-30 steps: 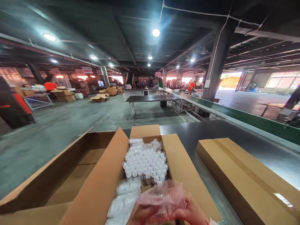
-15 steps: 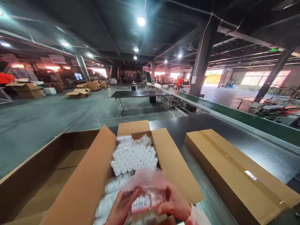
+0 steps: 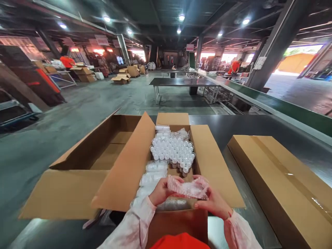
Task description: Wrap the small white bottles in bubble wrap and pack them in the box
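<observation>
My left hand (image 3: 161, 191) and my right hand (image 3: 213, 201) grip the two ends of a crumpled, pinkish sheet of bubble wrap (image 3: 188, 188). I cannot tell whether anything is inside it. Both hands are over the near part of an open cardboard box (image 3: 218, 162). Inside, many small clear bottles with white tops (image 3: 171, 147) stand packed together, a few at the near edge apart from the rest. Wrapped clear bundles (image 3: 153, 178) line the box's left side, and one more wrapped bundle (image 3: 175, 204) lies below my hands.
An open cardboard box (image 3: 70, 190) stands at the left, its flap folded outward. On the dark table (image 3: 230, 126) at the right lies a taped carton (image 3: 282, 173). A green conveyor (image 3: 290, 103) runs beyond it. Co-workers in orange (image 3: 234, 66) are far off.
The view has swung left and tilted down. My hands have lifted from among the bottles with the bubble wrap stretched between them; the printed label seen before no longer shows.
</observation>
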A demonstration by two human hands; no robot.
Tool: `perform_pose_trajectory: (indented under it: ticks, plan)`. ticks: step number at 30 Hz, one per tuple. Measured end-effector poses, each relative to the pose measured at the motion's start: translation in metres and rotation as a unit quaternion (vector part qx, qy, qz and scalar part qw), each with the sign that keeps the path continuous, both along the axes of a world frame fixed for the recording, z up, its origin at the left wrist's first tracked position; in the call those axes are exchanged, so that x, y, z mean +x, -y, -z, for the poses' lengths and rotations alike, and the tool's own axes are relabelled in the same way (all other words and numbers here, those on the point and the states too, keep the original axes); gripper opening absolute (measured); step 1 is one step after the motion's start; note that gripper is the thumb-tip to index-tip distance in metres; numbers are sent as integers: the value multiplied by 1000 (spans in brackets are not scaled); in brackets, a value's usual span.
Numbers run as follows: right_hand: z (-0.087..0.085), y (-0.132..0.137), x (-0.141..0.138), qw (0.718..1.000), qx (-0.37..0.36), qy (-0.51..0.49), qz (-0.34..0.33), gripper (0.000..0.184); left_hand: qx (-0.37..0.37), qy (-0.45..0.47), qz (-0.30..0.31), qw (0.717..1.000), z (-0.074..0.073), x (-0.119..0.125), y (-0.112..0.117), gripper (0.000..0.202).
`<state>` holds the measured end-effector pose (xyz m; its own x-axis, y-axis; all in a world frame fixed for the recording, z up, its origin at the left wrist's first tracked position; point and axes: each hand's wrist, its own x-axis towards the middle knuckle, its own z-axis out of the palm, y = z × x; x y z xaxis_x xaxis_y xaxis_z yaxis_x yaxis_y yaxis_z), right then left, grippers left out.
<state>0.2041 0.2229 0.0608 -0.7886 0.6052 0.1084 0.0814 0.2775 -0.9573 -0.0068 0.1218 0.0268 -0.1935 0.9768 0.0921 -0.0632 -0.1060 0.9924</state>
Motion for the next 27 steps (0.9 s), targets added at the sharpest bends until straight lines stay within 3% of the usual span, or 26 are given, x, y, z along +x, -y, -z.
perform_pose_trajectory:
  ticks: [2, 3, 6, 8, 9, 13, 16, 19, 23, 25, 27]
  plan:
    - [-1, 0, 1, 996, 81, 3, -32, 37, -29, 13, 19, 999, 3, -2, 3, 47]
    - [1, 0, 1, 996, 85, 15, -24, 30, -26, 13, 36, 999, 4, -3, 5, 45]
    - [16, 2, 1, 994, -52, 89, 31, 45, 44, -65, 79, 994, 11, -3, 14, 39]
    - [30, 0, 1, 980, -140, 132, 47, 58, 70, -139, 65, 986, 18, 0, 19, 37]
    - [36, -2, 1, 979, -146, 139, 37, 61, 56, -154, 50, 985, 21, 3, 21, 35]
    - [45, -16, -8, 992, -13, 121, -36, 63, -108, -31, -1, 994, 28, 6, 13, 61]
    - [43, -28, -24, 989, 84, 111, -57, 52, -235, 18, -18, 972, 26, -3, -3, 79]
    - [45, -36, -41, 983, 104, 137, -66, 48, -229, -92, -11, 969, 21, -18, -14, 67]
    - [55, -39, -71, 988, 26, 144, -53, 51, -139, -274, 16, 952, 10, -49, -17, 55]
    - [62, -40, -96, 990, 0, 136, -39, 53, -171, -363, -4, 916, 1, -73, -18, 49]
    - [70, -43, -128, 991, -2, 131, -29, 54, -222, -470, -32, 854, -9, -99, -21, 47]
